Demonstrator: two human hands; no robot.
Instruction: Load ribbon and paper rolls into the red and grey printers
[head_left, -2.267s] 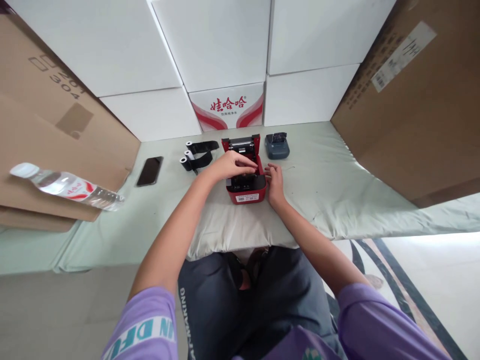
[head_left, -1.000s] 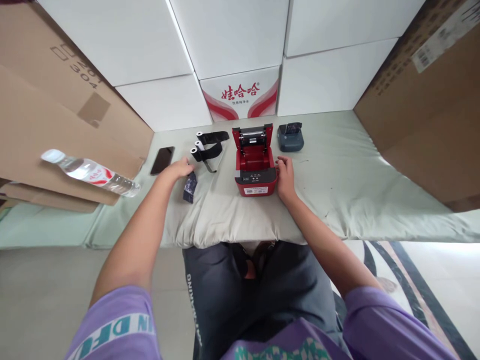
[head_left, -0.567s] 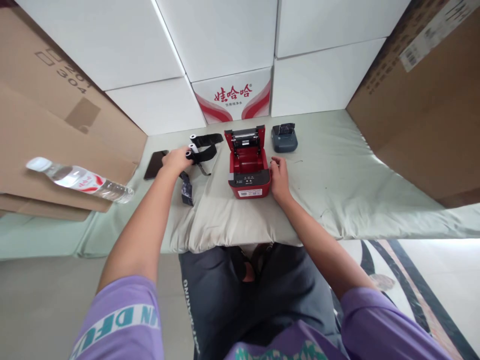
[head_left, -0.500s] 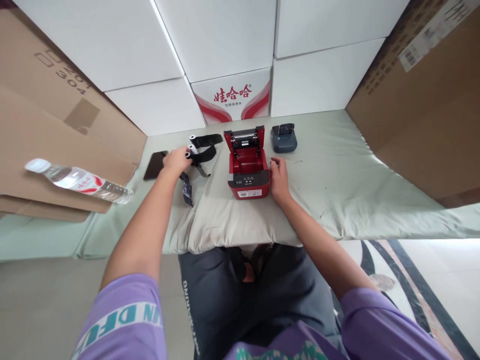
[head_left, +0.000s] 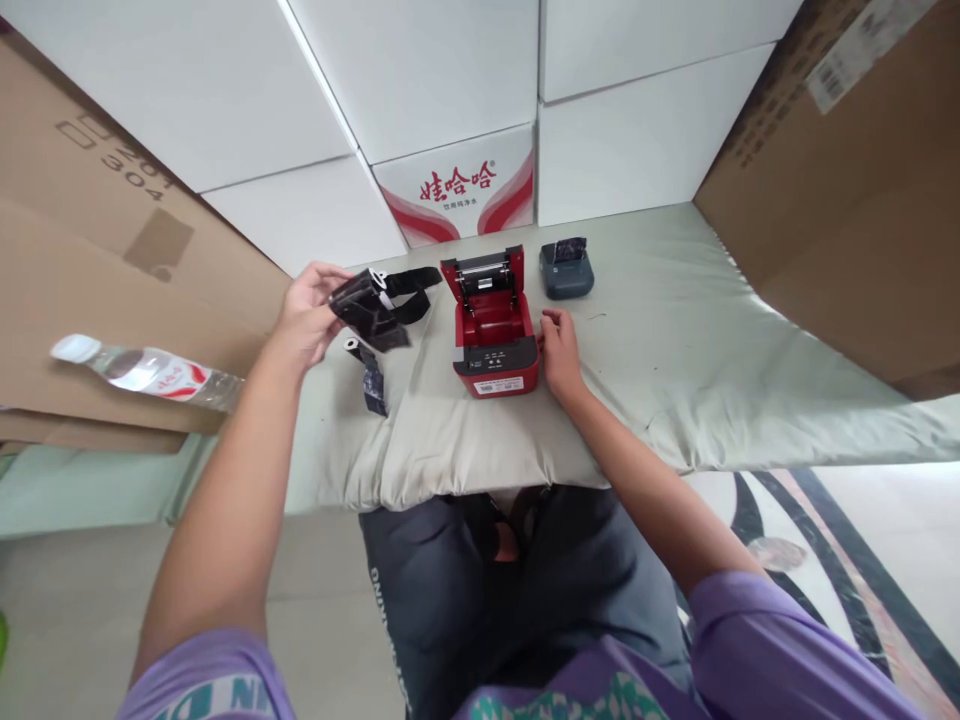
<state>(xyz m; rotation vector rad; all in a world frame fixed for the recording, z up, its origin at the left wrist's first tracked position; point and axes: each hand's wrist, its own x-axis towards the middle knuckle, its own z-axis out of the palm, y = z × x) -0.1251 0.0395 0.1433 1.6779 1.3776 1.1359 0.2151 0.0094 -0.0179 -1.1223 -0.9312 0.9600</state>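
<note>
My left hand (head_left: 304,315) is closed on a roll of black label paper (head_left: 366,308), lifted over the left part of the padded surface, its loose end hanging to the right. Beyond it lie black strips from other rolls (head_left: 416,285), partly hidden. A small roll with a dark tail (head_left: 371,382) lies nearer to me. In the middle stands a red label printer (head_left: 501,385) with its lid raised and its red bay visible. My right hand (head_left: 560,350) rests against the printer's right side, fingers loosely curled.
A small dark blue printer (head_left: 568,275) with a dark strip on top stands behind my right hand. At the left lies a water bottle (head_left: 157,372). White boxes (head_left: 457,190) form the back, and cardboard boxes (head_left: 847,230) stand at both sides. The padded surface (head_left: 465,450) ends before my knees.
My left hand has moved left and up with the black roll now in its grip. The phone seen before beside it no longer shows. My right hand stays by the printer.
</note>
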